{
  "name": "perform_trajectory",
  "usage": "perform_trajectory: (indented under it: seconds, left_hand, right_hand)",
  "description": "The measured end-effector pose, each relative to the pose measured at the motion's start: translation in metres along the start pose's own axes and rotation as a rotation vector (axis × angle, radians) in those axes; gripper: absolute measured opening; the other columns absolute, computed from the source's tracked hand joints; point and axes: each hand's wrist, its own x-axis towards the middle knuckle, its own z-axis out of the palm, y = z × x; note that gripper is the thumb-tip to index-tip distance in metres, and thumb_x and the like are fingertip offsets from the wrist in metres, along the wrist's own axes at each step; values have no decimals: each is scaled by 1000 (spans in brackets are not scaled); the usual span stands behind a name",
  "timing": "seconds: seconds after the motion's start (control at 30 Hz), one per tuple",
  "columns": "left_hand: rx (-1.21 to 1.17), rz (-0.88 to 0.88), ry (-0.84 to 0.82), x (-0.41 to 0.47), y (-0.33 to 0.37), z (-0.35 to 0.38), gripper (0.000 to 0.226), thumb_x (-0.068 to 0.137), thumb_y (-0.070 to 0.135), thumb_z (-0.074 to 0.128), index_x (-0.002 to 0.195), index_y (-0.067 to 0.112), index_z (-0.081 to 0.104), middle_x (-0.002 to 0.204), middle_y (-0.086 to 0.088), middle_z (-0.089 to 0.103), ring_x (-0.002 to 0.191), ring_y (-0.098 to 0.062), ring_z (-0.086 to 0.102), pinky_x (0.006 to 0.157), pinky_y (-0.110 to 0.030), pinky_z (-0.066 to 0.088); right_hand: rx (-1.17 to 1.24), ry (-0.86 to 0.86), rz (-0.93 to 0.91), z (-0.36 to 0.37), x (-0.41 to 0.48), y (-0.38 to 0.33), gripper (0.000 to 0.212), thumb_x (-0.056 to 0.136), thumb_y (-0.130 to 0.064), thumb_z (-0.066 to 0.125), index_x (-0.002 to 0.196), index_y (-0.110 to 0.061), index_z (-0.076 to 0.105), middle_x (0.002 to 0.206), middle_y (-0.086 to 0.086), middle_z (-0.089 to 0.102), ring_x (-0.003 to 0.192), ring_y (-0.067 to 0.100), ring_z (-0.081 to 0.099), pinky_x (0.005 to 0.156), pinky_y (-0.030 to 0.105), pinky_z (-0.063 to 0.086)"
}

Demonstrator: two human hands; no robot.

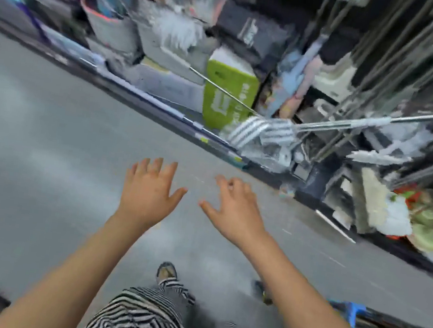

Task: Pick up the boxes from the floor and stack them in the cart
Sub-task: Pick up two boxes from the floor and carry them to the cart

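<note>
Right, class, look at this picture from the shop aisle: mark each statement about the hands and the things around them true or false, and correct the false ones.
1. The left hand and the right hand both hold nothing. True.
2. The left hand grips the green box. False: the green box stands among the shelf goods, apart from both hands.
3. The person wears striped trousers. True.
4. A box lies on the floor between the hands. False: only bare grey floor shows there.
</note>
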Motion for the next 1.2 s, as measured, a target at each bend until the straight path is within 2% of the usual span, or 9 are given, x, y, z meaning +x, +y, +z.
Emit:
perform_trajectory:
  seconds: [0.07,0.23,0.47,0.63,0.8,0.97,1.2]
  left_hand:
    - [1,-112,15,-7,-52,-4,70,78,60,39,120,9,61,111,-22,64,99,-44,60,83,-51,47]
    - [7,-422,94,-33,-151,-15,69,75,58,52,122,7,60,114,-23,64,106,-47,57,88,-55,44]
    - [-47,-794,78,-53,-244,9,82,74,69,38,127,10,55,125,-20,59,113,-44,52,92,-49,40]
    - [-119,-1040,44,-32,-304,38,88,70,74,30,129,12,50,123,-22,56,115,-42,50,96,-48,40]
    - [-74,-1178,88,11,-368,30,76,79,64,55,135,13,47,127,-21,54,116,-41,48,97,-47,36]
    - [-51,-1300,145,31,-427,15,82,72,70,40,130,13,49,123,-21,56,113,-40,51,93,-49,41]
    - [-56,-1425,162,34,-524,4,82,74,70,41,131,12,49,123,-20,57,117,-43,48,94,-51,39]
  right_hand:
    - [-28,-37,-130,13,34,-46,81,78,-67,27,136,-14,47,117,19,52,109,39,48,90,44,41]
    - [-136,-195,-377,44,95,-138,69,91,-61,45,145,-20,32,130,14,44,121,34,39,98,42,35]
    - [-234,-331,-647,79,163,-224,67,92,-59,45,144,-19,32,135,16,42,123,34,39,99,45,35]
    - [-309,-424,-736,107,239,-271,69,91,-61,44,145,-20,30,136,16,41,125,34,38,100,45,34]
    - [-286,-483,-816,123,321,-335,72,91,-62,44,147,-20,28,139,14,40,128,32,35,103,44,33]
    - [-304,-551,-939,130,385,-404,73,90,-62,48,147,-21,28,140,14,39,130,31,34,104,43,33]
    - [-306,-623,-1041,169,448,-516,73,89,-61,50,146,-20,29,137,14,41,128,31,34,105,44,34]
